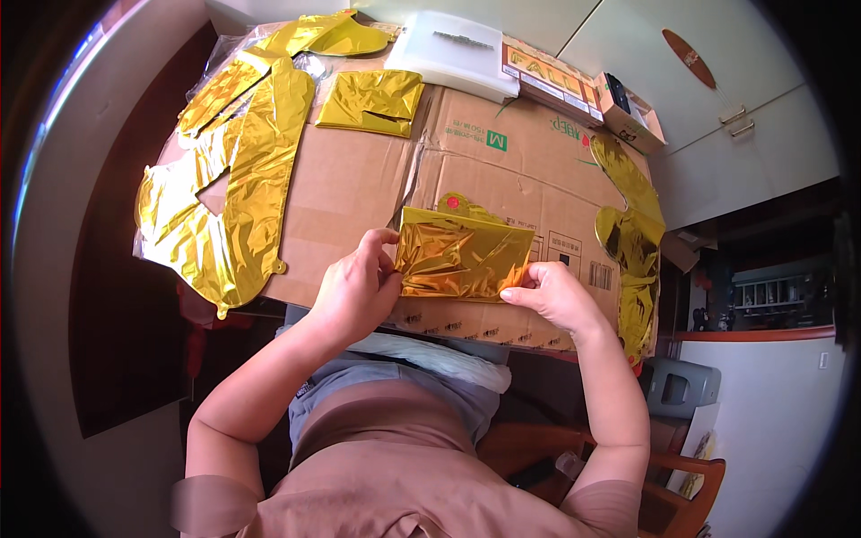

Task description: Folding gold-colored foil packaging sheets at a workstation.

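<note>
A folded gold foil balloon (462, 255) lies on the flattened cardboard box (359, 179) near its front edge. My left hand (359, 287) pinches the balloon's left edge, thumb on top. On the lower right corner of the foil, my right hand (556, 294) presses with thumb and fingertips. Both hands hold the same folded piece flat against the cardboard.
A large unfolded gold foil balloon (229, 193) covers the left of the box. Another folded gold piece (372, 100) lies at the back, a further gold balloon (632, 238) hangs over the right edge. A white plastic box (453, 54) and small cartons (574, 85) sit at the far end.
</note>
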`<state>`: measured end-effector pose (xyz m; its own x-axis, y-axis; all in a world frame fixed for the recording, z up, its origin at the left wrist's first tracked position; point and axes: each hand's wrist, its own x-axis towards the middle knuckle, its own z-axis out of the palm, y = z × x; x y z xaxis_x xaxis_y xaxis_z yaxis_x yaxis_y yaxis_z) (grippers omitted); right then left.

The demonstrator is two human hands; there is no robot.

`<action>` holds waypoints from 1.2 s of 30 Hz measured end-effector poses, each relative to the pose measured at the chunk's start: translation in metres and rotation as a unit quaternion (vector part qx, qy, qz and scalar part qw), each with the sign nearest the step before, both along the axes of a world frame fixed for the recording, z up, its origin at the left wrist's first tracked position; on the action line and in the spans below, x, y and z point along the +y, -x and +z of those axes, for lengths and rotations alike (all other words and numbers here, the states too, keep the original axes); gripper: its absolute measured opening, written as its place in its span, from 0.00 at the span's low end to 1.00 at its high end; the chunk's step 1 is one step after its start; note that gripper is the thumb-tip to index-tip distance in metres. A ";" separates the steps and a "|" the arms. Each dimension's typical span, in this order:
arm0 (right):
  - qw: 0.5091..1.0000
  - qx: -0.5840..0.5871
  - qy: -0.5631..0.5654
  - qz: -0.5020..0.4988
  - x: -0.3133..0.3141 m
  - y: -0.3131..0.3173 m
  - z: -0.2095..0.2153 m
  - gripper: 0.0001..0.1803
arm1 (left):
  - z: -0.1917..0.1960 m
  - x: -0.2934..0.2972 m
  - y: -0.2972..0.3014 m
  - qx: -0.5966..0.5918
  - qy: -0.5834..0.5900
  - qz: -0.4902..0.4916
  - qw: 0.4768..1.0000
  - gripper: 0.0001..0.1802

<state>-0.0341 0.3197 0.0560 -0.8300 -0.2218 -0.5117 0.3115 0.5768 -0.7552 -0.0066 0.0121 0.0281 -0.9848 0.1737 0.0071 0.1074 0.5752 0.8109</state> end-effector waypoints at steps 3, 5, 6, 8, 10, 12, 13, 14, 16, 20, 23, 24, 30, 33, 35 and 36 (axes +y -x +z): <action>1.000 0.015 -0.012 -0.014 -0.002 -0.004 -0.002 0.13 | 0.000 0.000 0.000 0.012 -0.009 -0.002 1.000 0.26; 0.999 0.039 -0.009 -0.010 -0.001 -0.007 -0.006 0.12 | 0.001 0.000 -0.001 0.005 -0.012 0.000 1.000 0.29; 0.999 0.052 -0.007 -0.009 -0.001 -0.008 -0.007 0.12 | 0.002 0.000 -0.001 0.002 -0.014 0.001 1.000 0.30; 0.997 0.062 -0.037 0.006 0.002 -0.008 -0.008 0.13 | 0.001 0.000 -0.001 0.012 -0.012 -0.002 1.000 0.33; 0.995 0.069 -0.070 0.014 0.001 -0.008 -0.005 0.14 | -0.001 0.000 -0.002 0.011 -0.010 -0.003 1.000 0.36; 0.992 0.073 -0.105 0.017 -0.005 -0.007 0.002 0.17 | -0.003 -0.001 -0.002 0.002 -0.008 0.000 1.000 0.40; 0.990 0.075 -0.114 0.023 -0.005 -0.006 0.002 0.17 | -0.003 -0.001 -0.003 0.004 -0.007 0.002 1.000 0.41; 0.989 0.077 -0.123 0.030 -0.006 -0.004 0.000 0.18 | -0.004 -0.001 -0.003 0.005 -0.006 0.005 1.000 0.43; 0.987 0.086 -0.136 0.029 -0.007 -0.004 -0.001 0.18 | -0.006 0.000 -0.003 0.010 -0.001 0.005 1.000 0.45; 0.982 0.109 -0.153 0.008 -0.015 -0.008 -0.002 0.18 | -0.007 0.002 -0.003 0.026 0.016 0.001 1.000 0.45; 0.980 0.111 -0.162 0.007 -0.017 -0.009 0.001 0.17 | -0.007 0.002 -0.002 0.028 0.017 -0.002 0.999 0.46; 0.980 0.110 -0.164 0.008 -0.017 -0.009 0.001 0.17 | -0.007 0.002 -0.002 0.027 0.015 -0.004 1.000 0.46; 0.977 0.123 -0.176 0.014 -0.018 -0.010 -0.001 0.17 | -0.011 0.004 -0.007 0.051 -0.008 -0.005 0.999 0.48; 0.973 0.121 -0.195 0.026 -0.020 -0.010 0.003 0.18 | -0.010 0.006 -0.014 0.075 0.005 -0.004 0.997 0.49; 0.974 0.132 -0.183 0.031 -0.021 -0.010 0.003 0.19 | -0.005 0.008 -0.017 0.072 -0.024 0.005 0.997 0.48; 0.974 0.137 -0.177 0.033 -0.020 -0.011 0.003 0.20 | -0.002 0.008 -0.018 0.071 -0.039 0.009 0.997 0.48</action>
